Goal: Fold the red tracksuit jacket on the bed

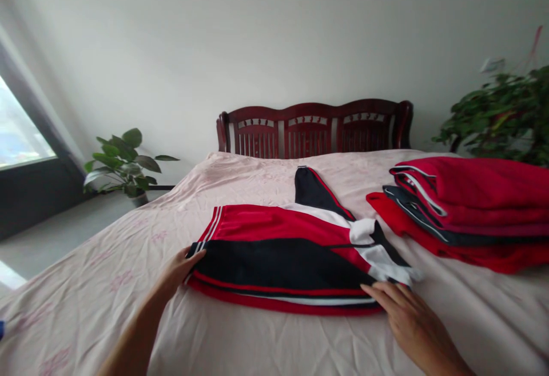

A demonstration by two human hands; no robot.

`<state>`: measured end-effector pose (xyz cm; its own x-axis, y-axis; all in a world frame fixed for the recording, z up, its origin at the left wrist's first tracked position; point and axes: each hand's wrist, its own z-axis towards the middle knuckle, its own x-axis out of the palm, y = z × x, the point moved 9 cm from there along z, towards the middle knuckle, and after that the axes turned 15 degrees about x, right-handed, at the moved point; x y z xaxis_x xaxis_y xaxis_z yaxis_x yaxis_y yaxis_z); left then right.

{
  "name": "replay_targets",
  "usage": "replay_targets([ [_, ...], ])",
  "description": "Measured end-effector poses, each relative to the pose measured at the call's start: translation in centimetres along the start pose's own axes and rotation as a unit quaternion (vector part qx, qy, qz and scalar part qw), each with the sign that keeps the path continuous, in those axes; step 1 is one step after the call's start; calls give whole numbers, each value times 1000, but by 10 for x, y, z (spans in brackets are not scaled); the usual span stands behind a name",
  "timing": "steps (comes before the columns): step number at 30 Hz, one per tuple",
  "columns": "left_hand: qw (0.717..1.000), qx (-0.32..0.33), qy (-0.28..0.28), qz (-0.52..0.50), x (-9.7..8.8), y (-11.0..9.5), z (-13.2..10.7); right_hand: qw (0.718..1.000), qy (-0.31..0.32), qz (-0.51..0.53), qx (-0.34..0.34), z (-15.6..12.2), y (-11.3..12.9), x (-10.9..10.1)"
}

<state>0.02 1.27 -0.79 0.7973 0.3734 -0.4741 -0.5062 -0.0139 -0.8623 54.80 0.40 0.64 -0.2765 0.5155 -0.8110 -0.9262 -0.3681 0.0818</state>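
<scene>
- Red and black sports clothes (pixel 283 259) are laid on the bed (pixel 86 284), between the hands.
- The left hand (pixel 178 273) is set on their edge; its grip cannot be told.
- The right hand (pixel 409 316) is spread wide on them.
- A red clothes pile (pixel 467 210) is seen past the right hand.

Daylight floods in through the window (pixel 21 127), blown out white; shadows stay soft, and the wide lens bows the room's edges.

Clothing pile (pixel 465 204) right of garment (pixel 278 256), on bed (pixel 86 284)
</scene>
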Motion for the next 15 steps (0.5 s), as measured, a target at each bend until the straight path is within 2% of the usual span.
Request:
replay_targets([
  [3, 994, -46, 12, -102, 9, -7, -13, 1000, 0, -1, -5, 3, -3, -1],
  [6, 989, -59, 14, -132, 8, -14, -26, 1000, -8, 13, -12, 6, -8, -13],
  [9, 989, -46, 21, -137, -1, -14, -40, 999, -23, 35, -27, 5, -10, -31],
  [12, 992, -36, 11, -120, -15, 1, -58, 997, 1, 60, -43, -3, -8, -39],
  [15, 991, -51, 5, -125, -24, 35, -80, 994, 49, 68, -63, -16, -5, -38],
])
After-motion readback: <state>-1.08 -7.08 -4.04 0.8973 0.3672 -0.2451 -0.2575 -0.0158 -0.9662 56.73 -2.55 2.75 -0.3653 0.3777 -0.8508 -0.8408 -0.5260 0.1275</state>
